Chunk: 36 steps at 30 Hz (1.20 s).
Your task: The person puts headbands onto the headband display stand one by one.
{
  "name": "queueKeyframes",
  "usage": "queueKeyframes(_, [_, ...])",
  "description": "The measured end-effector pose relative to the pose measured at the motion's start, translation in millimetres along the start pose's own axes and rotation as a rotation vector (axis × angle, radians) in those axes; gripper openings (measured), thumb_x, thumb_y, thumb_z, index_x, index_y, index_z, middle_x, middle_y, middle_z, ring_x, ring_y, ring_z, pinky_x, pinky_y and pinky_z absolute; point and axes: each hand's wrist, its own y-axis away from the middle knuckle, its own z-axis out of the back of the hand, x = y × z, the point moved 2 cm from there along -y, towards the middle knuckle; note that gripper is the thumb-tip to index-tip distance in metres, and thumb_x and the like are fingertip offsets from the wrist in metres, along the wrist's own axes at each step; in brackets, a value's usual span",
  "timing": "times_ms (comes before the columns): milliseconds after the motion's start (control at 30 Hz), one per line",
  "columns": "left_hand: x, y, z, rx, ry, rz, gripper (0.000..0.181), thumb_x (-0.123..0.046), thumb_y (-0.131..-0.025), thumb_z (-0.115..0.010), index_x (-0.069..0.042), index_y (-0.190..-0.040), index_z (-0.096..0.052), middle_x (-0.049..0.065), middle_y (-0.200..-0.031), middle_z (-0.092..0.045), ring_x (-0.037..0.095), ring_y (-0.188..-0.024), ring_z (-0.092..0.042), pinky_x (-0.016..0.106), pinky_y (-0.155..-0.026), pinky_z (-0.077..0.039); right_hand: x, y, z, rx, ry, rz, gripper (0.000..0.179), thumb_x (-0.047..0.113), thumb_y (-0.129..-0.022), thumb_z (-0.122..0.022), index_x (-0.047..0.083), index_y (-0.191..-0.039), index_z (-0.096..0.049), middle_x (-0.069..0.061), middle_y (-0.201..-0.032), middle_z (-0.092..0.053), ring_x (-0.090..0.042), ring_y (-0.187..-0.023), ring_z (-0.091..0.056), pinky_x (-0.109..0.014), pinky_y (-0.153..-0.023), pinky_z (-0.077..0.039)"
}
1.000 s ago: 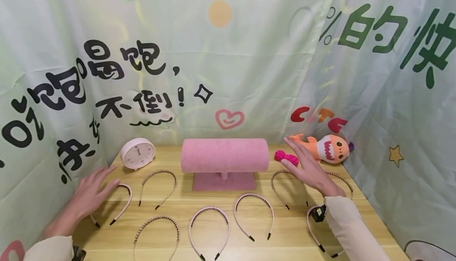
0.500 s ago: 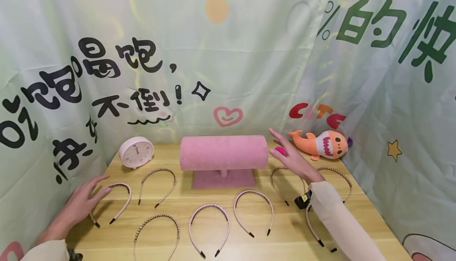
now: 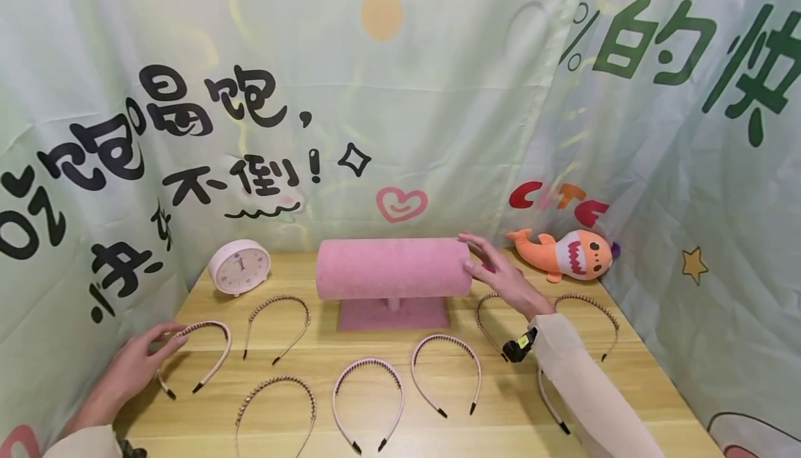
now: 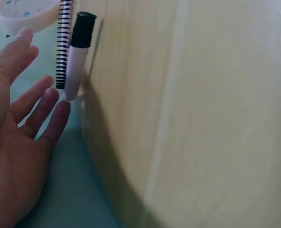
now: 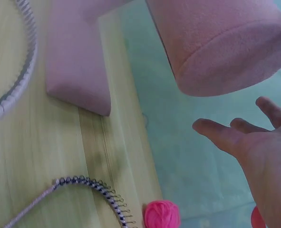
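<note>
A pink velvety headband display stand (image 3: pixel 394 269), a horizontal roll on a flat base, stands at the back of the table in the head view. My right hand (image 3: pixel 505 281) is at the roll's right end, its fingertips overlapping the edge there. From the right wrist view, the fingers (image 5: pixel 218 135) are loosely extended beside the roll's round end face. On the far left, my left hand (image 3: pixel 128 371) reaches to a pale pink headband (image 3: pixel 224 350) lying on the table. Its spread fingers (image 4: pixel 57 121) come right up to the toothed band in the left wrist view.
Several more headbands, including a pink one (image 3: pixel 369 364) and a beaded one (image 3: pixel 278 298), lie about the wooden table (image 3: pixel 206 430). A round clock (image 3: pixel 240 268) stands back left. An orange plush toy (image 3: pixel 566 253) and pink yarn (image 5: pixel 161 214) are back right, before a printed cloth backdrop (image 3: pixel 438 96).
My right hand has moved left, from over the yarn and right-hand headbands to the roll's right end. My left hand has drawn slightly down and back, staying by the left headband.
</note>
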Motion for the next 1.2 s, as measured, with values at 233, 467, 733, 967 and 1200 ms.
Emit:
queueKeyframes(233, [11.3, 2.5, -2.2, -0.053, -0.020, 0.023, 0.042, -0.038, -0.109, -0.068, -0.003, -0.133, -0.072, 0.034, -0.139, -0.066, 0.005, -0.098, -0.067, 0.033, -0.080, -0.051, -4.4, -4.5, -3.8, 0.021, -0.084, 0.011, 0.053, 0.030, -0.117, -0.053, 0.029, -0.167, -0.036, 0.002, -0.184, -0.015, -0.037, -0.169, -0.019, -0.069, -0.129, -0.033])
queueKeyframes(467, [17.4, 6.9, -2.9, -0.086, 0.004, 0.006, 0.035, -0.034, -0.108, -0.071, -0.006, -0.127, -0.076, 0.024, -0.123, -0.075, -0.024, -0.088, -0.045, 0.017, -0.070, -0.043, -2.5, -8.6, -5.3, 0.042, -0.127, 0.032, 0.052, 0.020, -0.115, -0.056, 0.023, -0.164, -0.039, 0.000, -0.183, -0.018, -0.036, -0.170, -0.015, -0.037, -0.119, -0.050])
queueKeyframes(733, [19.8, 1.5, 0.9, 0.008, -0.015, 0.084, 0.052, -0.046, -0.109, -0.067, -0.002, -0.135, -0.074, 0.034, -0.142, -0.066, 0.030, -0.118, -0.068, 0.042, -0.090, -0.052, -2.2, -10.8, -5.1, 0.080, -0.123, 0.030, 0.051, 0.021, -0.115, -0.057, 0.023, -0.164, -0.042, 0.001, -0.184, -0.016, -0.036, -0.170, -0.013, -0.030, -0.117, -0.048])
queueKeyframes(967, [21.5, -1.8, 2.8, -0.018, -0.033, 0.027, 0.040, -0.038, -0.107, -0.072, -0.005, -0.127, -0.080, 0.029, -0.136, -0.071, 0.008, -0.117, -0.065, 0.042, -0.097, -0.054, -0.8, -13.5, -8.3, 0.092, -0.211, 0.040, 0.053, 0.014, -0.113, -0.058, 0.017, -0.162, -0.040, -0.004, -0.185, -0.011, -0.040, -0.169, -0.010, -0.023, -0.112, -0.051])
queueKeyframes(1200, [23.6, 0.1, 5.2, -0.090, -0.031, -0.046, 0.020, -0.023, -0.104, -0.077, -0.008, -0.116, -0.084, 0.018, -0.120, -0.081, -0.034, -0.100, -0.037, 0.008, -0.077, -0.036, -1.3, -12.8, -9.9, 0.097, -0.247, 0.042, 0.052, 0.012, -0.113, -0.058, 0.015, -0.161, -0.039, -0.005, -0.185, -0.008, -0.042, -0.169, -0.009, -0.024, -0.110, -0.053])
